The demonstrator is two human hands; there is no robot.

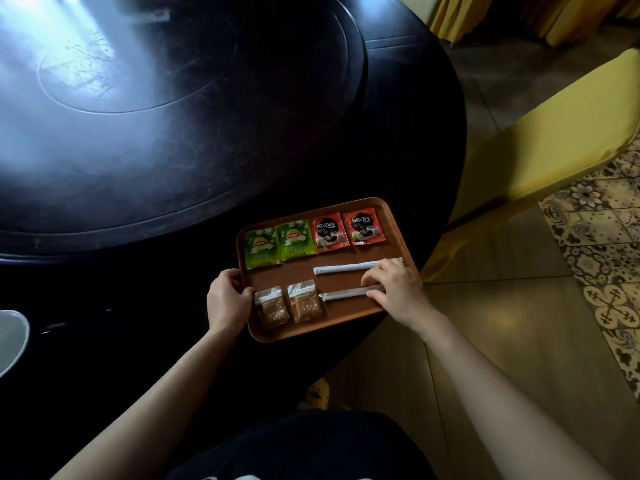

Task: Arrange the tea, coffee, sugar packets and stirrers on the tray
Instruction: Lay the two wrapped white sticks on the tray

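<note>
A brown tray (pixel 346 317) lies at the near edge of a dark round table. Along its far side sit two green tea packets (pixel 278 244) and two red coffee packets (pixel 347 230) in a row. Two brown sugar packets (pixel 289 304) lie side by side at the near left. Two white wrapped stirrers run across the right half, one (pixel 343 267) above the other (pixel 341 294). My left hand (pixel 227 301) grips the tray's left rim. My right hand (pixel 394 289) rests on the right ends of both stirrers, its fingertips pinching the lower one.
The table (pixel 173 150) carries a raised round turntable (pixel 149 98). A white dish (pixel 10 337) shows at the left edge. A yellow-covered chair (pixel 540 140) stands right of the table over patterned floor tiles. The tray's right corner sits near the table's rim.
</note>
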